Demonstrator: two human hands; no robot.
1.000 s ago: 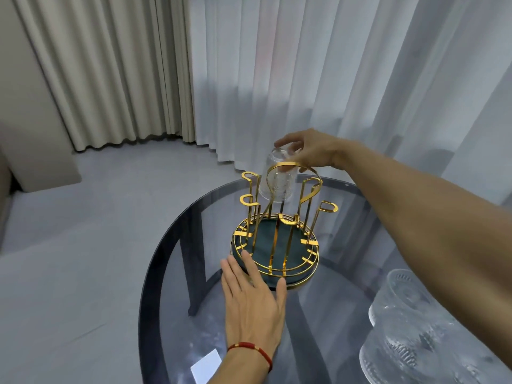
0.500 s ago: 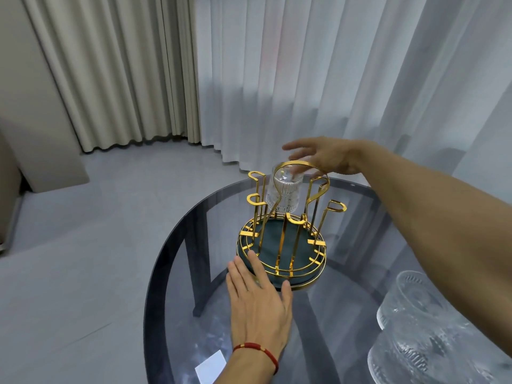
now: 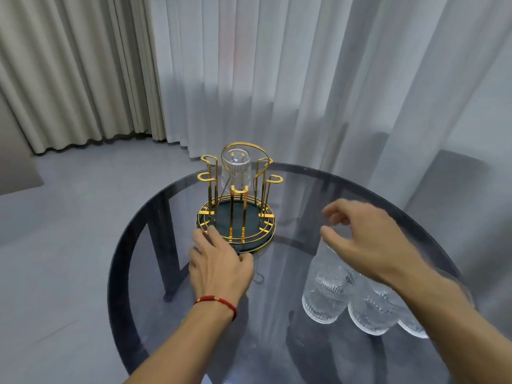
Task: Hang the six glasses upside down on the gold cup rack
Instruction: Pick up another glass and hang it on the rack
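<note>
One ribbed glass (image 3: 236,169) hangs inverted on wire gold rack (image 3: 235,212)

rack (image 3: 235,195): polished gold metal wire, glossy, on a matt dark green base | hung glass (image 3: 236,170): clear, ribbed, shiny | glasses on worktop (image 3: 327,289): clear glass, rough textured pattern | worktop (image 3: 346,189): smoked glass, smooth, reflective | curtains (image 3: 249,79): sheer white and heavier beige cloth, matt | wrist band (image 3: 219,300): red cord
</note>
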